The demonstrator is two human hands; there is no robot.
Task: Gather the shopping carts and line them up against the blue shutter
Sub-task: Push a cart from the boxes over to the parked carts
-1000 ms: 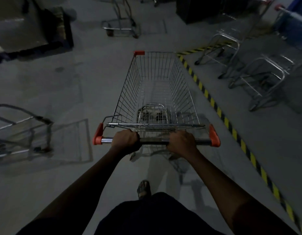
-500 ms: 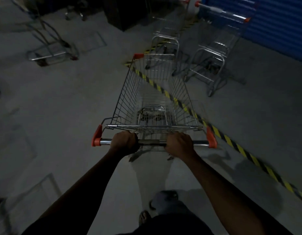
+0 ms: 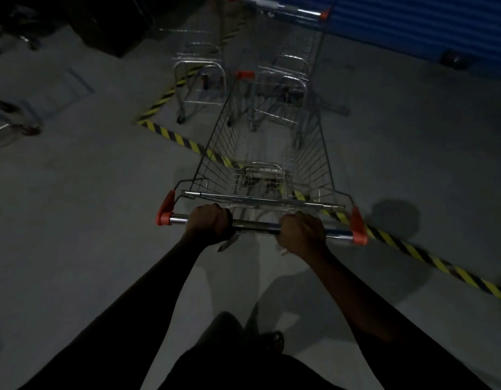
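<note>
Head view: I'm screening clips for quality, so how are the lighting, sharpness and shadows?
Head view: dim, underexposed, forearms nearly black; pushed cart fairly sharp, parked carts ahead softer; a dark rounded shadow falls on the floor right of it.

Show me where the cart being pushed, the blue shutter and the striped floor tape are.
pushed cart [image 3: 255,225], head view, middle of its handle bar.
blue shutter [image 3: 412,23], head view, ribbed face at upper right.
striped floor tape [image 3: 412,250], head view, stretch right of the cart.
</note>
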